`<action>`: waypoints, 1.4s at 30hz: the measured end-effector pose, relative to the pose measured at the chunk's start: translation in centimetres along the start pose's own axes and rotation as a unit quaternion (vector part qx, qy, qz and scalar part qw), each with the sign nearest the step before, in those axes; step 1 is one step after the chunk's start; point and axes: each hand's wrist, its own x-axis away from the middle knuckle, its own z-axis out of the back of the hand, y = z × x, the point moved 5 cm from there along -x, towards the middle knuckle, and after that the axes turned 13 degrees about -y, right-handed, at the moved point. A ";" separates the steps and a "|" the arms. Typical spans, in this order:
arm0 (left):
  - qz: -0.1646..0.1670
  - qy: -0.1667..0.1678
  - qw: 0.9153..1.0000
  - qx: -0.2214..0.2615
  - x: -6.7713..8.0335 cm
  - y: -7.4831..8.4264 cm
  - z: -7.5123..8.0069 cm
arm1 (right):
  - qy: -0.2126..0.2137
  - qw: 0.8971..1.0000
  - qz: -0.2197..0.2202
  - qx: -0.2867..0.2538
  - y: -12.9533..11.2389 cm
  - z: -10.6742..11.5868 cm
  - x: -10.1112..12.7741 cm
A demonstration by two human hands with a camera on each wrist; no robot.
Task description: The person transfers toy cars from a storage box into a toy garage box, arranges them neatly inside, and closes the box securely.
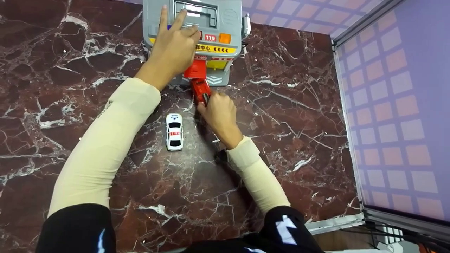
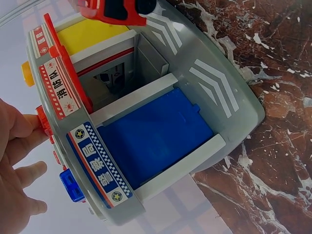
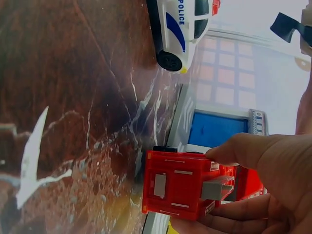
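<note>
A grey toy rescue station [image 1: 158, 17] stands at the far side, with my left hand [image 1: 174, 49] over its top, fingers spread. In the left wrist view, a finger of that hand touches the red button [image 2: 44, 121] above the middle bay. The bay's red door [image 2: 70, 73] is raised, while the blue door [image 2: 156, 131] and yellow door [image 2: 92, 34] are down. My right hand [image 1: 221, 109] grips a red toy fire truck [image 1: 200, 89] between thumb and fingers. The truck points toward the raised door, its front at the station's grey ramp [image 1: 218, 80].
A white toy police car [image 1: 174, 131] stands on the dark red marbled table [image 1: 299, 105], nearer to me and left of the truck. A lilac panel with a pattern of squares [image 1: 404, 105] borders the table on the right.
</note>
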 end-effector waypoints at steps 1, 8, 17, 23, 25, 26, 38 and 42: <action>0.000 0.000 1.000 -0.001 0.0 0.0 0.0 | -0.001 1.000 0.002 0.000 -0.1 -0.1 -0.1; 0.001 -0.013 1.000 -0.006 -0.1 0.0 0.0 | -0.012 1.000 -0.005 0.004 -0.2 -0.4 -0.9; 0.002 -0.022 1.000 -0.008 -0.2 0.0 -0.1 | 0.008 1.000 0.002 0.001 -0.4 -0.6 -1.6; 0.001 0.002 1.000 -0.007 0.0 0.0 -0.2 | 0.014 1.000 0.006 -0.001 -0.6 -0.6 -1.9; 0.000 0.009 1.000 -0.007 0.1 0.0 -0.2 | 0.015 1.000 0.007 -0.003 -0.6 -0.6 -2.1; 0.000 0.012 1.000 -0.008 0.1 0.0 -0.1 | 0.015 1.000 0.008 -0.005 -0.6 -0.5 -2.2; -0.002 0.020 1.000 -0.009 0.1 0.1 0.0 | 0.013 1.000 0.005 -0.026 -0.3 -0.9 -3.2; -0.005 0.032 0.999 -0.007 0.2 0.1 0.0 | 0.019 0.999 0.006 -0.029 -0.4 -1.0 -3.4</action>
